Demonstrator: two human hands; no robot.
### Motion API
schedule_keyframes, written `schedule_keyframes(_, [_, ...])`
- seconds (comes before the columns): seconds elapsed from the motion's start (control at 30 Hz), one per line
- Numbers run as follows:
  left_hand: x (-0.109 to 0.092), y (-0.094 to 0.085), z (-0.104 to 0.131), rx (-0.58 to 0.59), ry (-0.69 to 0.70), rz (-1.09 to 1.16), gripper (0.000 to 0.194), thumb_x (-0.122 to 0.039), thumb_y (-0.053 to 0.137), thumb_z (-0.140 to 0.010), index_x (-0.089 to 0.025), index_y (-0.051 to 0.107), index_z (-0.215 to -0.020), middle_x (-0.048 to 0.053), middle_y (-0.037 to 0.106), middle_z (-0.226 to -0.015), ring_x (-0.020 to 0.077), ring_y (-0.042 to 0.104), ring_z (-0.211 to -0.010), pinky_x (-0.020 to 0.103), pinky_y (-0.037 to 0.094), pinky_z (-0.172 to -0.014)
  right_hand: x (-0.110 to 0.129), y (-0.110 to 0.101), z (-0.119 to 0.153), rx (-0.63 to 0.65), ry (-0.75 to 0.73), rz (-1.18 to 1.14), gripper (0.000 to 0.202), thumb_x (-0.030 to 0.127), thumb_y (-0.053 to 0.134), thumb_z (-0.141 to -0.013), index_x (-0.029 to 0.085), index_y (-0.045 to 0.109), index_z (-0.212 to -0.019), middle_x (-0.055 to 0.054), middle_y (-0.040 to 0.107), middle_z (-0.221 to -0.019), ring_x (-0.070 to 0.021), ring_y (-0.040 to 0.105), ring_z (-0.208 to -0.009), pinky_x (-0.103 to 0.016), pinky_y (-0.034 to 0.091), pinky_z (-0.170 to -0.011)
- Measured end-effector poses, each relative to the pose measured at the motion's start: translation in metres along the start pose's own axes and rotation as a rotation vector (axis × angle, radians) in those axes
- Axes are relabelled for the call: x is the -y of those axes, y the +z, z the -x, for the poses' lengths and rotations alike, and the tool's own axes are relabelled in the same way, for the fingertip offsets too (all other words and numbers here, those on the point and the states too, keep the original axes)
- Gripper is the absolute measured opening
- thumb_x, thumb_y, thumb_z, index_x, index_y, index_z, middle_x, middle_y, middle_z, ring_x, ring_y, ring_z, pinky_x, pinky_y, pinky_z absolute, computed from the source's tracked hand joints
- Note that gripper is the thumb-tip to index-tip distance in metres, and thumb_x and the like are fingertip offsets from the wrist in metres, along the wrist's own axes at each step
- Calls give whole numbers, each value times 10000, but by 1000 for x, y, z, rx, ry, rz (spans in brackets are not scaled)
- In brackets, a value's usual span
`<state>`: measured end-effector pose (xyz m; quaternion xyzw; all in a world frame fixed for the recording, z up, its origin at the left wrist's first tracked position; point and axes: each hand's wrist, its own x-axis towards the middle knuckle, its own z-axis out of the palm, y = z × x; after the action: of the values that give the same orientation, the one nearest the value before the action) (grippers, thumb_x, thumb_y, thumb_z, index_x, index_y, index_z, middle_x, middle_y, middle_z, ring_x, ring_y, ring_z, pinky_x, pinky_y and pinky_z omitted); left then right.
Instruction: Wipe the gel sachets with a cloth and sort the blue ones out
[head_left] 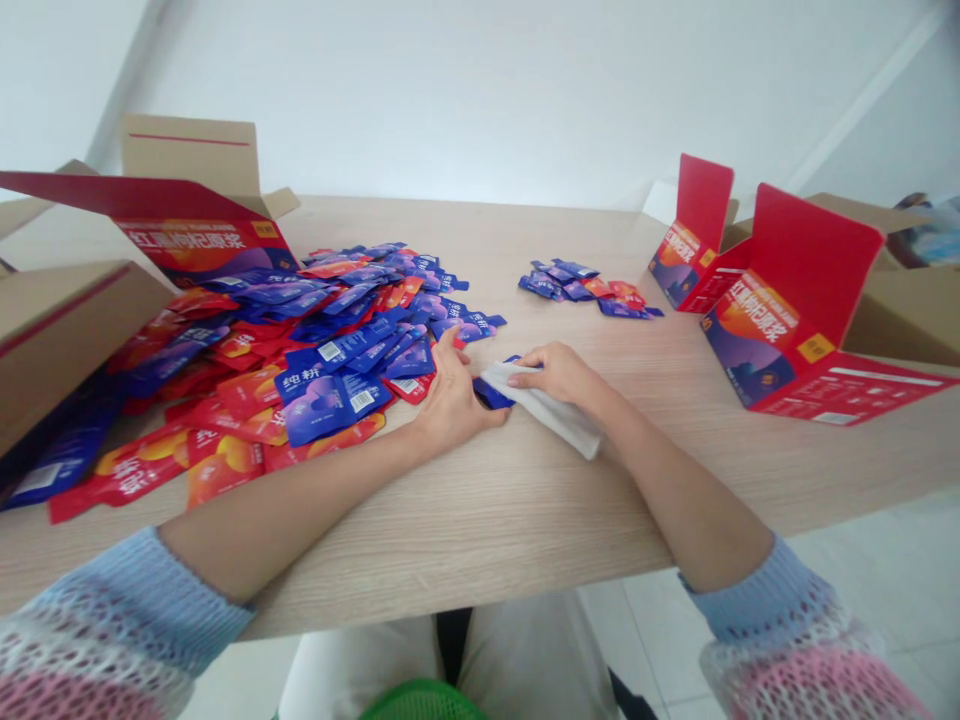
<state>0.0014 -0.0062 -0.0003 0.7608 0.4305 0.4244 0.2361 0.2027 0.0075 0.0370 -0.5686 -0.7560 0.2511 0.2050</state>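
Note:
Near the middle of the table, my right hand [555, 374] is closed on a folded white cloth [559, 418], which lies partly over a dark blue pouch [493, 392]. My left hand [456, 395] is at the left edge of that pouch, thumb and fingers spread around it, the thumb by its lower edge. Just left of this hand spreads a large pile of blue pouches [315, 402] and red pouches [225, 470]. A smaller group of blue and red pouches [574, 285] lies beyond my right hand.
Open cardboard boxes [202, 235] stand at the left, one [75, 310] tipped beside the pile. Two open red boxes [780, 335] [694, 260] stand at the right. The table's front edge [420, 605] is close to my lap, where something green [424, 700] shows.

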Motion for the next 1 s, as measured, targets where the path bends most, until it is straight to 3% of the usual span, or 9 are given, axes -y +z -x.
schedule_keyframes(0.17, [0,-1,0,-13,18,7,1229,-318,810,-538,-197,-4,-1451,116,343,-1235,232,507,-1031,437,487,-907,-15,-9,-2,-278,332,303,292,478,666,-780,324,759,-1010,-50,746,-929,-235,666,-838,-280,438,-659])
schedule_keyframes(0.3, [2,0,2,-37,33,-31,1207,-308,792,-578,-180,-24,-1459,147,322,-1280,270,470,-1113,469,463,-946,-25,-19,-2,-373,423,394,295,469,668,-782,329,753,-1028,-77,736,-969,-243,658,-878,-296,439,-685])
schedule_keyframes(0.4, [0,0,4,-45,47,-53,1186,-300,781,-601,-166,-23,-1463,172,297,-1314,298,446,-1164,485,449,-963,-23,-24,0,-434,293,368,286,428,673,-795,316,747,-1047,-64,720,-1022,-242,639,-936,-305,445,-747])
schedule_keyframes(0.53, [-3,-2,4,-53,56,-96,1160,-317,775,-599,-141,15,-1458,188,276,-1340,322,409,-1217,502,422,-991,-1,-15,5,-452,-62,187,295,407,662,-828,251,742,-1065,-58,699,-1007,-203,626,-922,-286,445,-807])
schedule_keyframes(0.7, [1,-3,1,-72,57,-147,1180,-319,789,-554,-132,44,-1450,189,316,-1332,323,418,-1211,495,425,-986,20,18,6,-205,-312,114,242,425,670,-830,270,757,-994,-29,676,-978,-161,619,-868,-256,433,-784])
schedule_keyframes(0.77, [3,-4,0,-36,47,-134,1171,-319,776,-574,-124,26,-1452,159,420,-1246,286,507,-1111,447,471,-923,20,24,4,-153,-296,160,242,443,651,-842,294,755,-1002,-21,672,-985,-160,616,-874,-252,424,-776])
schedule_keyframes(0.87, [3,-6,-3,54,89,-143,1116,-327,728,-649,-113,-8,-1461,80,550,-1048,234,598,-938,377,507,-830,14,20,1,-176,-173,245,282,475,610,-861,316,738,-1056,-23,679,-977,-173,619,-877,-250,415,-745])
schedule_keyframes(1.0, [-5,-10,-6,145,220,-335,1020,-358,656,-730,-97,10,-1475,76,605,-981,245,621,-924,353,501,-811,5,7,0,-248,21,360,315,509,571,-869,341,727,-1085,-41,698,-1002,-206,626,-914,-259,411,-713])
